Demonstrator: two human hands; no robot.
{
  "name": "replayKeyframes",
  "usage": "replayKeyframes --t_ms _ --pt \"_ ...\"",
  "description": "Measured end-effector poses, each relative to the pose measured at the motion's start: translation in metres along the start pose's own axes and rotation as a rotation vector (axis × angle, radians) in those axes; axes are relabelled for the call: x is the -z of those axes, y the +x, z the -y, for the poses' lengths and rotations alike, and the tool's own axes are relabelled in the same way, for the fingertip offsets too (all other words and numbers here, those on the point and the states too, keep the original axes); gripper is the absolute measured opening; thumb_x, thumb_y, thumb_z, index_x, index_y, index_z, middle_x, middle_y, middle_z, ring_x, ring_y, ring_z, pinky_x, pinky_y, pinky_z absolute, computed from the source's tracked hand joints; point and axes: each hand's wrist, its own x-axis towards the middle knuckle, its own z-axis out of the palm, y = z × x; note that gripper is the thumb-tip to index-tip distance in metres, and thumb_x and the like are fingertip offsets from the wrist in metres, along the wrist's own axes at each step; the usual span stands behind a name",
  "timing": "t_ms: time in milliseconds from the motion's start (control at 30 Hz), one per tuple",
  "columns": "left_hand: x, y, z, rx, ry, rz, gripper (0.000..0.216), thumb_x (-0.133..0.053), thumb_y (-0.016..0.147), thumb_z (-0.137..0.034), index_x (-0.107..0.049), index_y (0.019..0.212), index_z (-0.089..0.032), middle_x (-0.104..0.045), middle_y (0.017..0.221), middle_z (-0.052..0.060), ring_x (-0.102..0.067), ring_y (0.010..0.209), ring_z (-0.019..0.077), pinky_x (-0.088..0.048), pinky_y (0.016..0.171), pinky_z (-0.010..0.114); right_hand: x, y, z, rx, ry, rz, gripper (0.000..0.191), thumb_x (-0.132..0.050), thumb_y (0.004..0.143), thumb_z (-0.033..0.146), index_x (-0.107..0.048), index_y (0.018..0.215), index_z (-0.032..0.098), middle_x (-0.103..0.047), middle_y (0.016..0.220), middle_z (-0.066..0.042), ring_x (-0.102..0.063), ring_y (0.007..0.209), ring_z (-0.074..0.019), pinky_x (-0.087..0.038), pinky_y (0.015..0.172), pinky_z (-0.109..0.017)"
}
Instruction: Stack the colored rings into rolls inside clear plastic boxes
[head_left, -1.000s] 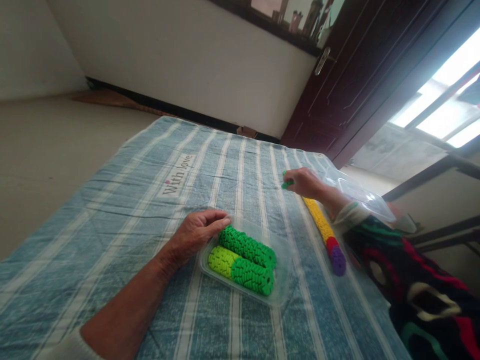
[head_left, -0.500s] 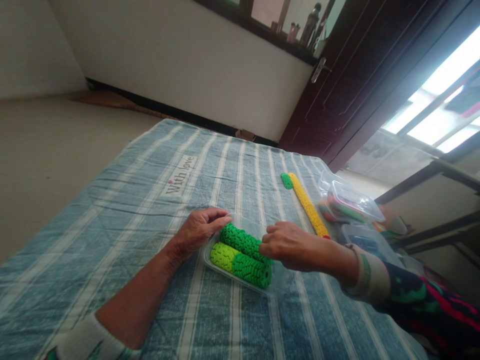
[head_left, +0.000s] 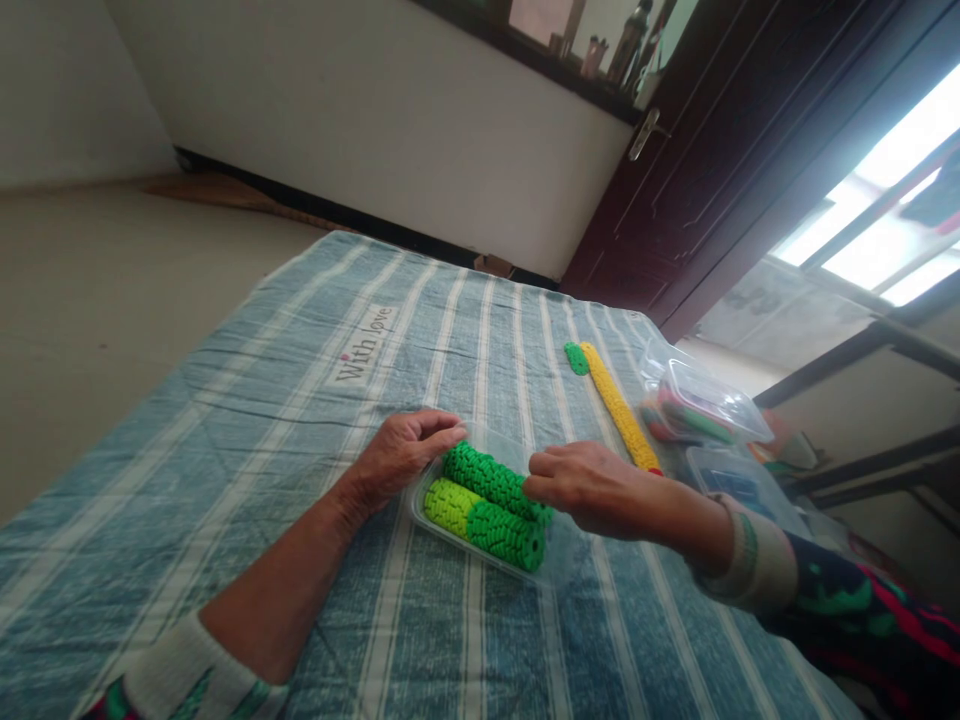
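Observation:
A clear plastic box [head_left: 418, 512] lies on the striped cloth. Two stacks of thin, notched plastic discs rest in it side by side. The far stack [head_left: 484, 476] is dark green; the near one is lime [head_left: 448, 505] at its left end and green [head_left: 504, 535] at its right. My left hand [head_left: 409, 450] pinches the box's far left corner between thumb and fingers. Curled closed, my right hand [head_left: 574, 487] presses its fingertips on the right end of the far green stack. Those fingers hide part of that end and the box's right rim.
Beyond my right hand lie a long yellow row of discs [head_left: 619, 405] and a short green piece [head_left: 576, 357]. At the cloth's right edge stand clear boxes [head_left: 709, 400], with coloured pieces inside. A blue striped cloth [head_left: 300, 420] covers the surface; a dark red door [head_left: 697, 130] stands behind.
The view has shifted slightly. Both hands keep nearly the same places at the box, and the stacks lie as before.

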Motion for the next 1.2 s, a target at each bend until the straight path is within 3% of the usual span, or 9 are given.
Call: replayKeyframes --t_ms 267,600,1200 --pt "0.001 0.001 0.0 0.012 -0.018 0.028 0.032 -0.072 0.07 -0.046 -0.074 0.087 -0.018 -0.071 0.075 -0.001 -0.062 0.069 0.0162 -0.048 0.068 0.027 -0.007 -0.008 -0.001 -0.048 -0.038 -0.072 0.016 -0.047 0.089 0.005 -0.054 0.081 0.017 -0.053 0.071 0.0 -0.036 0.056 -0.0118 -0.017 0.052 -0.031" --pt "0.001 0.001 0.002 -0.002 -0.048 0.031 0.03 -0.073 0.07 -0.044 -0.074 0.086 -0.019 -0.07 0.074 -0.002 -0.059 0.068 0.014 -0.046 0.07 0.025 -0.014 0.011 0.008 -0.059 -0.154 0.067 0.014 -0.046 0.094 0.01 -0.053 0.082 0.015 -0.06 0.067 -0.002 -0.047 0.053 -0.0124 -0.015 0.051 -0.032" --pt "0.001 0.004 0.008 -0.013 -0.047 0.027 0.036 -0.072 0.069 -0.046 -0.073 0.09 -0.016 -0.073 0.082 0.002 -0.062 0.077 0.0179 -0.047 0.075 0.03 -0.022 0.009 0.003 -0.083 -0.093 0.045 0.012 -0.046 0.095 0.012 -0.053 0.086 0.016 -0.061 0.066 0.0 -0.044 0.049 -0.0113 -0.015 0.05 -0.031"
